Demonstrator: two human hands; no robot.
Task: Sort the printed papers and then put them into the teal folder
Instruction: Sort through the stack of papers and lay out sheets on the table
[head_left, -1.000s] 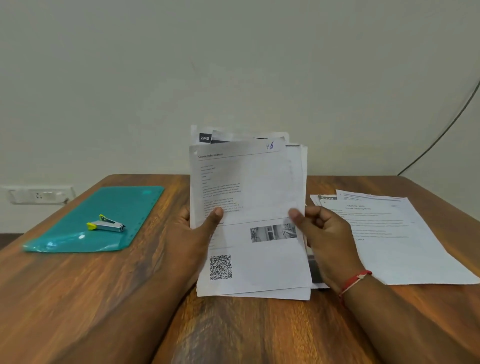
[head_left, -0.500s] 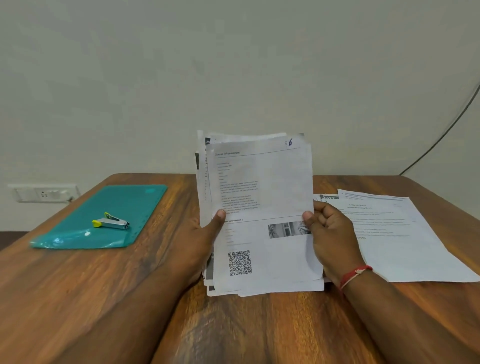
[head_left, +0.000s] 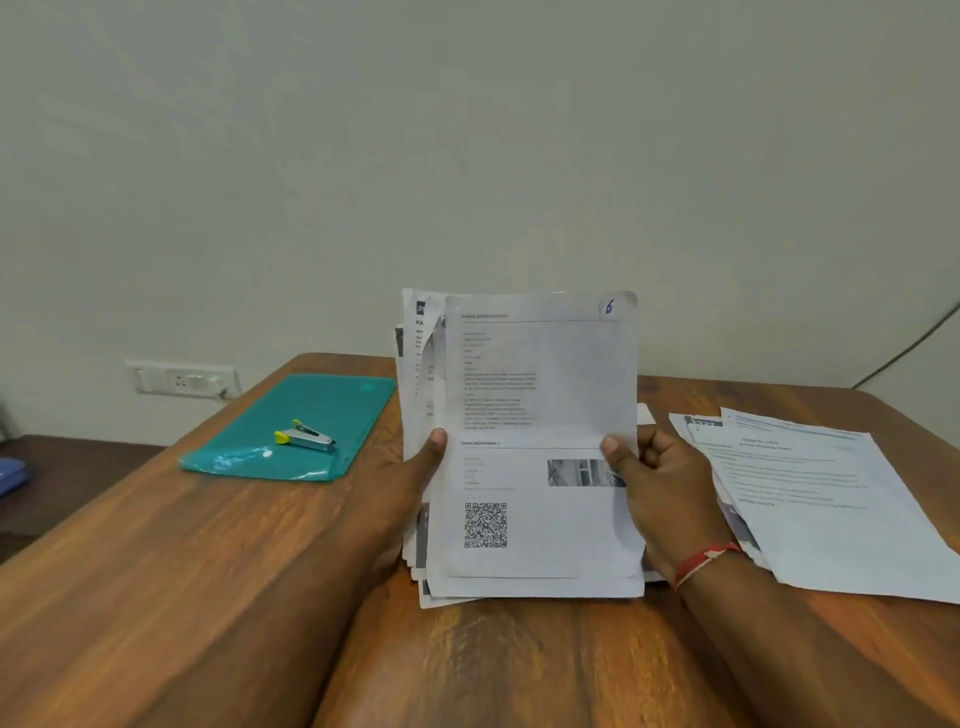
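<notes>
I hold a stack of printed papers (head_left: 535, 395) upright over the middle of the table, its lower edge near the wood. The front sheet shows a QR code, a small photo and a handwritten 6 at its top right. My left hand (head_left: 410, 478) grips the stack's left edge with the thumb on the front. My right hand (head_left: 660, 478) pinches the front sheet's right edge, thumb on the printed side. The teal folder (head_left: 322, 410) lies flat at the left. A second pile of printed sheets (head_left: 831, 499) lies flat at the right.
A small silver stapler with a yellow tip (head_left: 306, 439) rests on the teal folder. The wooden table (head_left: 208, 571) runs to the wall, where a white socket plate (head_left: 182, 379) sits at the left. A dark cable (head_left: 914, 343) hangs at the far right.
The front sheet has slid to the right across the stack, baring the left edges of the sheets behind. My right hand moved right with it; my left thumb stayed on the stack.
</notes>
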